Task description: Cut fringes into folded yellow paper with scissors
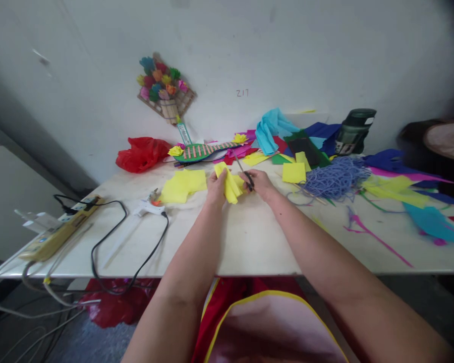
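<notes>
Folded yellow paper [231, 187] is pinched in my left hand [216, 186], over the middle of the table. My right hand [260, 184] grips scissors [248, 180] by their dark handles, blades pointing up and away from me. The right fingers are close beside the paper's right side; whether they touch it I cannot tell. To the left of my left hand lie flat yellow paper pieces [184, 184]. A smaller yellow square [294, 172] rests to the right of my right hand.
A glue gun [142, 207] and a power strip [60, 227] with cables are on the left. Behind stand a red plastic bag [144, 154] and a green decorated craft piece [204, 150]. Purple string [336, 177], coloured paper and a dark bottle [354, 132] occupy the right.
</notes>
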{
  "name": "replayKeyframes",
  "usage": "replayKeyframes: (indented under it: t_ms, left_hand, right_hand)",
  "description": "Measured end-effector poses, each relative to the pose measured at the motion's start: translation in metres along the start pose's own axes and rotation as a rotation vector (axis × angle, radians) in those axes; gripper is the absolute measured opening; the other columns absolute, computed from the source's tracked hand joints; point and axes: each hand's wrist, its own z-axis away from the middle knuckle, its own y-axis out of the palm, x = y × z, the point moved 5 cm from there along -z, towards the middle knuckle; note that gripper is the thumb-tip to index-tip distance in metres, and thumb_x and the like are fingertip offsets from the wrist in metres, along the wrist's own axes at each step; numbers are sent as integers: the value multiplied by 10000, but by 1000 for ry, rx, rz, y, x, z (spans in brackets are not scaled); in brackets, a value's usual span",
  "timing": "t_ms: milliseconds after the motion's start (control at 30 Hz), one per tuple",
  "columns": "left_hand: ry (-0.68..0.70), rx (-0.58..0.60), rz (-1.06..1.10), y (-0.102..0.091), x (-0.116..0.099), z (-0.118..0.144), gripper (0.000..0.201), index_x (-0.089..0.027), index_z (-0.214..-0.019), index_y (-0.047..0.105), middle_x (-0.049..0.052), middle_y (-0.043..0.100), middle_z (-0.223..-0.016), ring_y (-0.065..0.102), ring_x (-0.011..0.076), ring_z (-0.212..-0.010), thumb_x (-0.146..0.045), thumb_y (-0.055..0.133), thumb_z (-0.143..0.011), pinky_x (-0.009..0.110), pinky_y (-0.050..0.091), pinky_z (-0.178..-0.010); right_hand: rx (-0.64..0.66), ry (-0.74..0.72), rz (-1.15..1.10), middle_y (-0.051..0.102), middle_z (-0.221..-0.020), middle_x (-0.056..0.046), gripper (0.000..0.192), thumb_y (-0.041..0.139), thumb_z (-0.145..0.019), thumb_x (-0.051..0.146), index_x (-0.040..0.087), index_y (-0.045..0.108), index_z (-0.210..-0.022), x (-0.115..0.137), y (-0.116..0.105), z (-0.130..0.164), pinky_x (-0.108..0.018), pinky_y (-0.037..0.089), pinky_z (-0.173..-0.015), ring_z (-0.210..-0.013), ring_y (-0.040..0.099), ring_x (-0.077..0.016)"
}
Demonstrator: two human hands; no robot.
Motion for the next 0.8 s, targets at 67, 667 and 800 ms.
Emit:
replayKeyframes:
  t_ms: [67,667,800]
  left_hand:
    - [14,-30,7,-2,0,-1,321,-135,-714,577,2,573,-596,547,111,-512,-388,706,-564,263,454,-562]
    - [-1,-101,-10,-5,0,-2,317,-143,-664,570,16,582,-582,542,120,-505,-432,679,-592,255,445,-532]
    - [-1,-103,-6,-6,0,-3,315,-142,-660,567,15,575,-572,537,120,-496,-433,670,-600,255,445,-529]
  right_hand:
    - [-64,29,148,551,-476,11,326,664,-606,433,157,640,-776,-2,-9,-2,-218,383,-365,-385,461,-96]
    - [-22,0,1349,642,-949,-128,278,587,-655,380,190,683,-833,8,-15,1,-291,394,-635,-852,575,-242]
    - [-113,-79,1183,658,-899,-76,228,524,-717,364,215,685,-782,18,-16,4,-273,376,-630,-823,565,-206]
